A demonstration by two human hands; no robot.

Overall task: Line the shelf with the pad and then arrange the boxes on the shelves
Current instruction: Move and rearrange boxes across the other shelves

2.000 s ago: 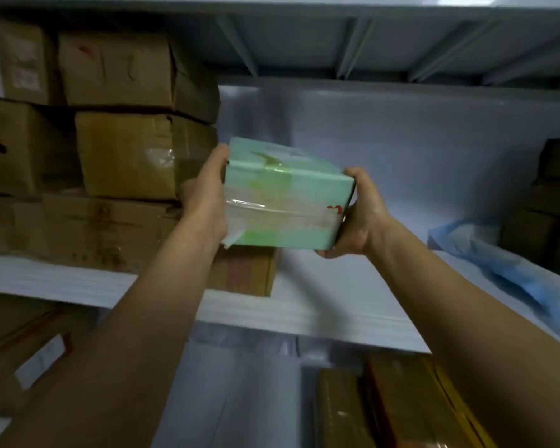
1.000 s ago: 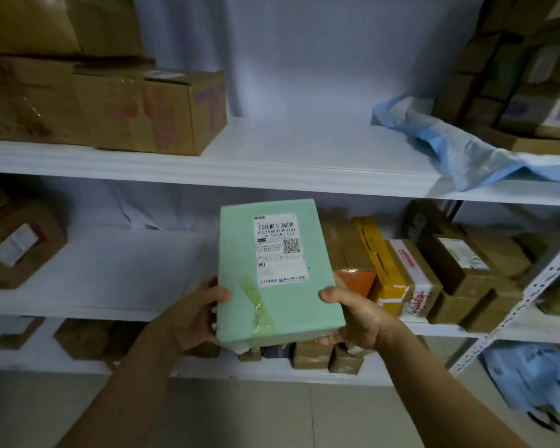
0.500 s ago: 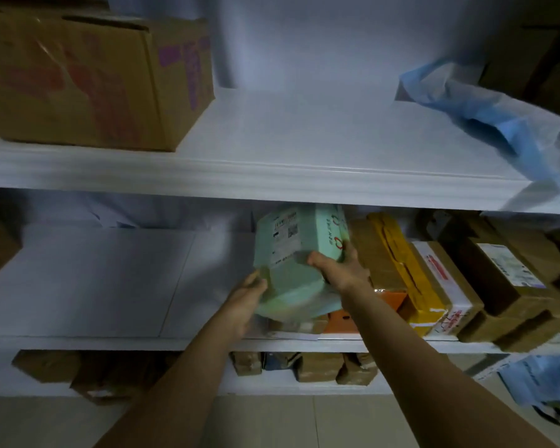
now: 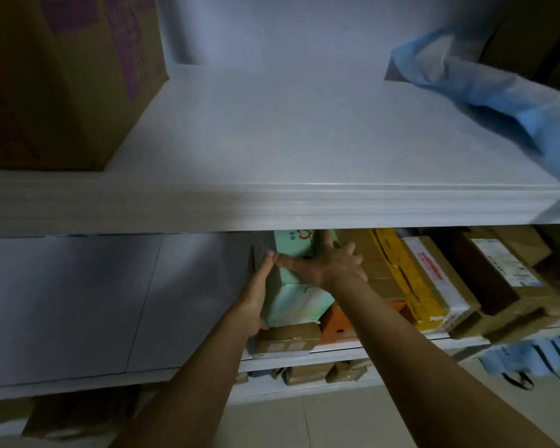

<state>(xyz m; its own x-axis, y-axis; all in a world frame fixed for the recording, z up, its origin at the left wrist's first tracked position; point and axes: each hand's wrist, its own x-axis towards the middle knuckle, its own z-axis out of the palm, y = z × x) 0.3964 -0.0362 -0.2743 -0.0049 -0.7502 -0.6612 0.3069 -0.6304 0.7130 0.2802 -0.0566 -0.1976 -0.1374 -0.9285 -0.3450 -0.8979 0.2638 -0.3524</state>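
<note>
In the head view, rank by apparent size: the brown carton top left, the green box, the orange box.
1. Brown carton, though it is nearest the camera.
2. Green box, held by both hands.
3. Orange box, mostly hidden, so unsure.

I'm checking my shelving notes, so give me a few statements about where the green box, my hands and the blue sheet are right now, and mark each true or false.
1. Both hands are on the green box. True: the left hand presses its left side, the right hand lies over its top.
2. The green box is on the upper shelf. False: it is on the shelf below.
3. A blue sheet lies on the upper shelf's right side. True.
4. The green box stands at the lower shelf's empty left end. False: it is beside the row of parcels.
</note>
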